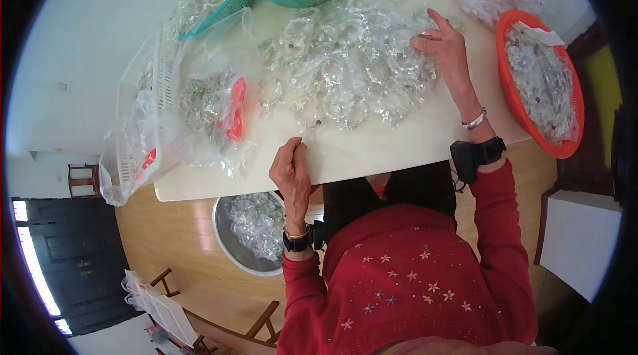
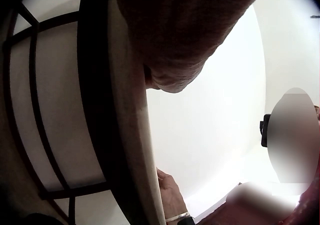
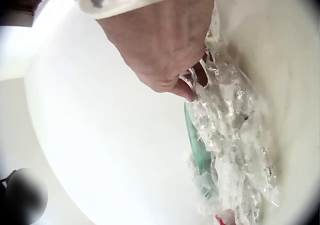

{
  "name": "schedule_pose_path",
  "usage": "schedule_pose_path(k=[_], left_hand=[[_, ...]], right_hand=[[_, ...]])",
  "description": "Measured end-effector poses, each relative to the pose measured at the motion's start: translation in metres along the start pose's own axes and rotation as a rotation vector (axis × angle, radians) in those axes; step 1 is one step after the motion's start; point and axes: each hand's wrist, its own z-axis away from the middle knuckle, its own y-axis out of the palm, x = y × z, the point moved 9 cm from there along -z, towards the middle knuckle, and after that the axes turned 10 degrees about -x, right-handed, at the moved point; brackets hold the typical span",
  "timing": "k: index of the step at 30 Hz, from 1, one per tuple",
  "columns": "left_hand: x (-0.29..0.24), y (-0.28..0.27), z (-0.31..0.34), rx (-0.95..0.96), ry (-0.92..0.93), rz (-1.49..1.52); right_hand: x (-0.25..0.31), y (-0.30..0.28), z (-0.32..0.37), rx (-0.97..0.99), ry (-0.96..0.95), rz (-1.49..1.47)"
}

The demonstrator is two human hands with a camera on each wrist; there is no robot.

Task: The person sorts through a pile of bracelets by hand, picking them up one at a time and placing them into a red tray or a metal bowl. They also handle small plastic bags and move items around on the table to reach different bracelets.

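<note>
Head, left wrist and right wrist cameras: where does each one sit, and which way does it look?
Head: worn on the head, facing forward and down at the table and packet pile; shows both arms, the left hand, right hand and red top.
Left wrist: looks past the dark, close left hand along the table's edge; the right hand shows beyond.
Right wrist: looks past the silver bangle and right hand toward the packets.
Shared: head and right wrist both show the bangle, right hand and packets.
</note>
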Motion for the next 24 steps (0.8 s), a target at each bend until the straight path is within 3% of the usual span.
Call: schedule_pose_path(k=[3, 7, 11, 13, 14, 17, 24], left_hand=[[0.0, 0.0, 0.0, 0.004, -0.042, 0.023], [-0.003, 0.0, 0.001, 0.003, -0.061, 0.029], [0.002, 0.0, 0.002, -0.017, -0.033, 0.049], [-0.004, 0.008, 0.001, 0.005, -0.029, 0.091], [-0.001, 0.003, 0.003, -0.006, -0.057, 0.086], [0.0, 0.006, 0.002, 0.002, -0.078, 0.085], [-0.003, -0.005, -0.008, 0.003, -0.1, 0.109]], right_hand=[[0.002, -0.008, 0.003, -0.075, 0.036, -0.035], [-0.001, -0.01, 0.001, -0.116, -0.065, -0.129], [0.02, -0.017, -0.001, -0.174, -0.291, 0.117], [0.066, -0.024, 0.022, -0.359, -0.75, 0.271], [0.069, -0.024, 0.024, -0.371, -0.753, 0.275], [0.041, -0.016, 0.007, -0.155, -0.305, -0.123], [0.037, 0.019, -0.008, -0.017, -0.125, -0.52]])
